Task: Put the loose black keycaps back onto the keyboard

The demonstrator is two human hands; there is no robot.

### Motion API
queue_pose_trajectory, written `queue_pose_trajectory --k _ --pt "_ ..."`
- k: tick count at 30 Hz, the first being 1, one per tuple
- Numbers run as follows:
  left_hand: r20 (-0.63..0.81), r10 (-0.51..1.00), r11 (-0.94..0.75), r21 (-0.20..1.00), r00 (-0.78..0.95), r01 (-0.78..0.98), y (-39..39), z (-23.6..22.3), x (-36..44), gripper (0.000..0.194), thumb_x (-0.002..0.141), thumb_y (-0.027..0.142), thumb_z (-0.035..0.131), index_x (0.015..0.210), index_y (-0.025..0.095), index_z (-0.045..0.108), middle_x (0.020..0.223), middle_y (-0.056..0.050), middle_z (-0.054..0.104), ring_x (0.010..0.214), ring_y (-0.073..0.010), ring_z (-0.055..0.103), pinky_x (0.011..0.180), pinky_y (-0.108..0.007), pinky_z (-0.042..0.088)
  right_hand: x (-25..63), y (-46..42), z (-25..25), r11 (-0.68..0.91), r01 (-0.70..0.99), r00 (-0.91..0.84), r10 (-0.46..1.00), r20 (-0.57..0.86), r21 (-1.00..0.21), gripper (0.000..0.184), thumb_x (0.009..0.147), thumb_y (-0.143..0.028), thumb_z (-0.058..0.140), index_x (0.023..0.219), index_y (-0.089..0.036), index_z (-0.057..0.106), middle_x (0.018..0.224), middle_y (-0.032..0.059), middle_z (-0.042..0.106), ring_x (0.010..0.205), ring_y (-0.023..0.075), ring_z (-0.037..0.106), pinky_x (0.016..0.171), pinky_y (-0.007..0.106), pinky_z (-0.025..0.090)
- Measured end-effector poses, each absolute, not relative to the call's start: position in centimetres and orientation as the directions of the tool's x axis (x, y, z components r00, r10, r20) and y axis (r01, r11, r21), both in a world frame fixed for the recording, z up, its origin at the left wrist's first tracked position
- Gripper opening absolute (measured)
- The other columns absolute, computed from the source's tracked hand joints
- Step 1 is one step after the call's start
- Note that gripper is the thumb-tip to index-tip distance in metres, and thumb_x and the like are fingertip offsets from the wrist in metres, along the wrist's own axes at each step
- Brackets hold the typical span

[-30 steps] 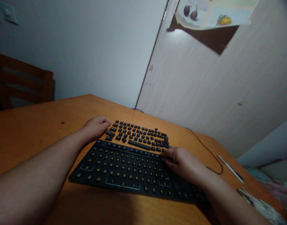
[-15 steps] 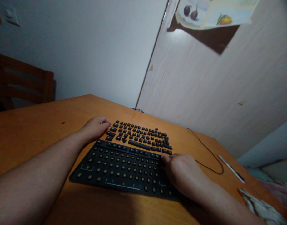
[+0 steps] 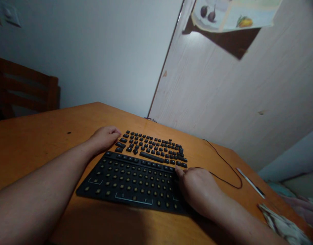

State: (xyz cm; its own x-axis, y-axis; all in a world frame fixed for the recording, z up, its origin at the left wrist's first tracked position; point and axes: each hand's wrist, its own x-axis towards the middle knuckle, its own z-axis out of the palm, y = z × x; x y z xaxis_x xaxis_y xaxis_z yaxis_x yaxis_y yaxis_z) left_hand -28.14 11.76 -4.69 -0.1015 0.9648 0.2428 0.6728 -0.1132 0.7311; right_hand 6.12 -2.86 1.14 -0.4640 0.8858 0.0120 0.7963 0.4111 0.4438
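Observation:
A black keyboard (image 3: 132,176) lies on the table, its key stems bare except for a row of keycaps along its far edge. Beyond it, loose black keycaps (image 3: 120,145) are spread in rows, with a long space bar (image 3: 151,157) among them. My left hand (image 3: 106,137) rests on the table just left of these keycaps, fingers curled in and nothing visible in them. My right hand (image 3: 197,185) is over the keyboard's right end, its closed fingertips at the end of the far keycap row. Whatever those fingers hold or press is hidden.
The wooden table (image 3: 77,119) meets a wall at the back. A dark cable (image 3: 226,160) curves over its right side, near a thin white stick-like object (image 3: 249,182) and a crumpled cloth (image 3: 281,221). A wooden chair (image 3: 26,85) stands at the left.
Both hands keep almost the same pose and place. The view has shifted very slightly. No keycap has visibly moved.

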Motion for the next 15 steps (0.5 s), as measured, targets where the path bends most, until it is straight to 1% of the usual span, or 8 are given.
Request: queue_pose_trajectory --k 2,4,6,7,9,10,15 --pt "0.242 0.966 -0.117 0.735 -0.097 0.667 11.7 -4.7 -28.1 0.029 0.071 0.042 0.052 0.078 0.02 0.069 0.068 -0.003 0.068 0.066 -0.0197 0.06 0.057 -0.026 0.043 5.8 -3.0 1.0 0.403 0.796 -0.446 0.895 -0.013 0.452 0.036 0.09 -0.012 0.042 0.12 -0.014 0.061 0.074 0.0109 0.071 0.063 0.0232 0.066 0.051 0.031 0.035" --pt "0.241 0.966 -0.119 0.737 -0.095 0.666 11.7 -4.7 -28.1 0.029 0.071 0.042 0.053 0.078 0.02 0.069 0.068 -0.003 0.068 0.066 -0.0197 0.06 0.057 -0.027 0.043 5.7 -2.9 0.8 0.388 0.809 -0.432 0.902 0.0 0.442 0.033 0.09 -0.013 0.042 0.117 -0.014 0.062 0.072 0.0108 0.071 0.062 0.0222 0.065 0.051 0.03 0.034" --pt "0.241 0.966 -0.118 0.734 -0.095 0.669 11.7 -4.6 -28.1 0.028 0.071 0.042 0.053 0.077 0.02 0.069 0.067 -0.003 0.067 0.065 -0.0196 0.059 0.057 -0.027 0.043 6.0 -2.5 0.8 0.381 0.831 -0.437 0.898 0.053 0.405 0.026 0.092 -0.018 0.043 0.102 -0.018 0.067 0.071 0.009 0.07 0.061 0.0214 0.064 0.051 0.03 0.033" --pt "0.241 0.966 -0.117 0.732 -0.095 0.672 11.6 -4.6 -28.1 0.028 0.071 0.042 0.052 0.077 0.02 0.069 0.066 -0.003 0.067 0.064 -0.0195 0.059 0.057 -0.027 0.043 6.2 -2.3 0.8 0.381 0.844 -0.441 0.894 0.082 0.379 0.026 0.094 -0.022 0.042 0.092 -0.02 0.068 0.071 0.0081 0.07 0.061 0.021 0.064 0.052 0.03 0.033" --pt "0.24 0.966 -0.118 0.729 -0.091 0.675 11.6 -4.5 -28.2 0.028 0.072 0.042 0.052 0.077 0.019 0.068 0.067 -0.003 0.067 0.065 -0.0195 0.06 0.058 -0.027 0.043 6.8 -1.8 0.9 0.393 0.863 -0.446 0.888 0.114 0.317 0.031 0.096 -0.027 0.041 0.079 -0.021 0.066 0.072 0.0064 0.07 0.062 0.0198 0.063 0.053 0.029 0.032" --pt "0.241 0.967 -0.121 0.728 -0.088 0.674 11.6 -4.5 -28.2 0.028 0.072 0.041 0.051 0.078 0.019 0.068 0.068 -0.003 0.067 0.066 -0.0195 0.06 0.058 -0.027 0.043 7.1 -1.5 1.0 0.404 0.869 -0.449 0.886 0.114 0.285 0.032 0.096 -0.028 0.041 0.077 -0.021 0.066 0.072 0.0057 0.07 0.063 0.0189 0.063 0.054 0.028 0.032" --pt "0.245 0.965 -0.123 0.739 -0.094 0.663 11.8 -4.8 -28.2 0.027 0.071 0.037 0.051 0.08 0.02 0.069 0.069 -0.003 0.068 0.066 -0.0194 0.06 0.059 -0.027 0.043 8.1 -0.5 1.5 0.491 0.86 -0.504 0.86 0.079 0.138 0.025 0.094 -0.028 0.046 0.081 -0.021 0.066 0.076 0.004 0.07 0.07 0.0167 0.062 0.059 0.026 0.033"
